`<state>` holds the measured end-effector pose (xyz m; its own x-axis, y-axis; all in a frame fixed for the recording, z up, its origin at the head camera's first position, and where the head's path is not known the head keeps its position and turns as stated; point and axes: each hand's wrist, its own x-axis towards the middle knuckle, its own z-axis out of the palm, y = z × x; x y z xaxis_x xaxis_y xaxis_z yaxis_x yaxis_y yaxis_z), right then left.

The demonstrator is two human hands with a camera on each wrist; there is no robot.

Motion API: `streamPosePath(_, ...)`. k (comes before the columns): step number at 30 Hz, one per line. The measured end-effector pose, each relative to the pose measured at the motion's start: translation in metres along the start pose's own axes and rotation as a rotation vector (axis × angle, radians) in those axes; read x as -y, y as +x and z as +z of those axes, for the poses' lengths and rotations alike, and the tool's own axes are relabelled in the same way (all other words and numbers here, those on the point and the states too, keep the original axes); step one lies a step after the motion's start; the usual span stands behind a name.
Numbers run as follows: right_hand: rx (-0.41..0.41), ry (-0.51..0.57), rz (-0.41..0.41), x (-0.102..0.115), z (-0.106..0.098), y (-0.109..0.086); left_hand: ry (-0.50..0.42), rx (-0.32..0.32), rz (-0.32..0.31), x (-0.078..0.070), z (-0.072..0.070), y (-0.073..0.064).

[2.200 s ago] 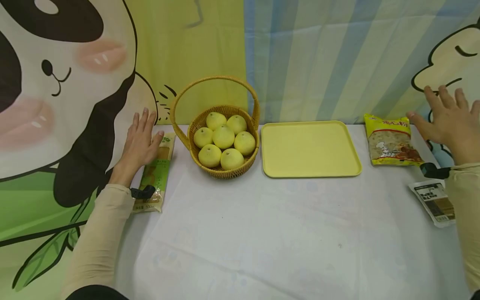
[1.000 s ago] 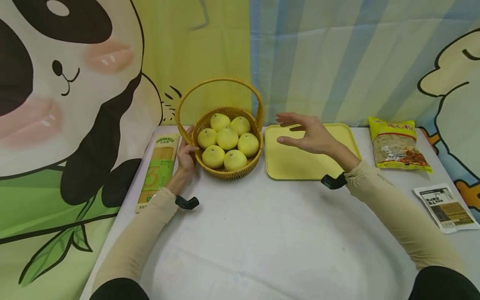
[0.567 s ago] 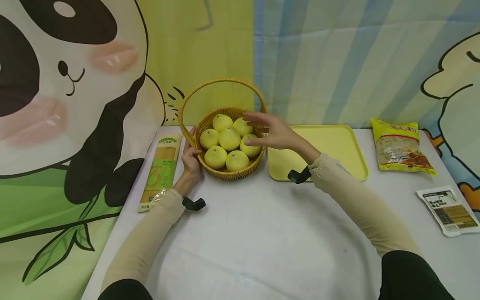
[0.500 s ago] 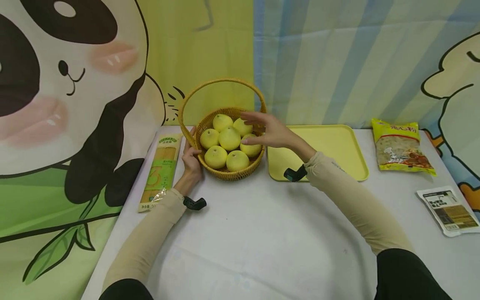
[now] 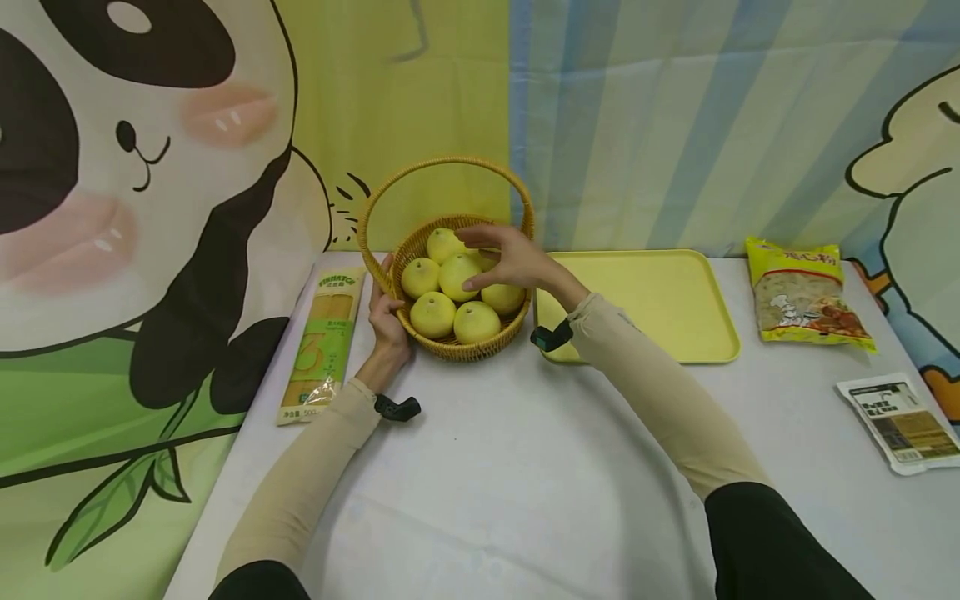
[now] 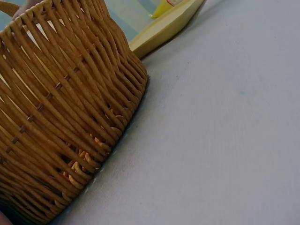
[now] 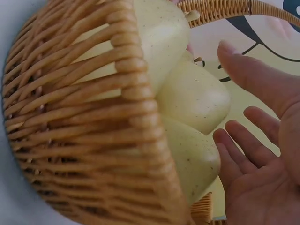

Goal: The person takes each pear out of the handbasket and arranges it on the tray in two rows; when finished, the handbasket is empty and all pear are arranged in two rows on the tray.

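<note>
A wicker basket (image 5: 467,350) with a tall arched handle holds several pale yellow, round pears (image 5: 432,315). My left hand (image 5: 388,329) grips the basket's left side, its thumb at the rim and its fingers along the outer wall. The left wrist view is mostly filled by the woven wall (image 6: 70,103). Over the right part of the basket hovers my right hand (image 5: 517,258), fingers extended and thumb apart, hiding some pears. Seen from the right wrist, that hand (image 7: 262,180) is beside the speckled pears (image 7: 194,96), with no pear between thumb and fingers.
A yellow tray (image 5: 660,308) lies right of the basket, partly under the right forearm. A spaghetti pack (image 5: 318,342) lies at the left. On the right are a yellow food bag (image 5: 806,292) and a white-and-brown packet (image 5: 900,421). Printed cloth hangs behind the table.
My left hand has come from above the spaghetti pack to the basket's side. My right hand has swept left from near the food bag, across the tray, to above the pears.
</note>
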<state>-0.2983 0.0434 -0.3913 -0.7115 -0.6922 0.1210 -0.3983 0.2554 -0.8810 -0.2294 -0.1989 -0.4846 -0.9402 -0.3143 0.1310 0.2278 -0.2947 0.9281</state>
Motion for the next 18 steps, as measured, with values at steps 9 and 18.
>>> streamPosePath(9,0.025,-0.199,0.046,-0.004,0.012,0.016,-0.005,-0.006,-0.005,0.000,0.002,-0.001)
streamPosePath(18,0.033,-0.382,0.093,0.001,0.021,0.022,0.019,-0.014,0.016,0.000,0.001,-0.002)
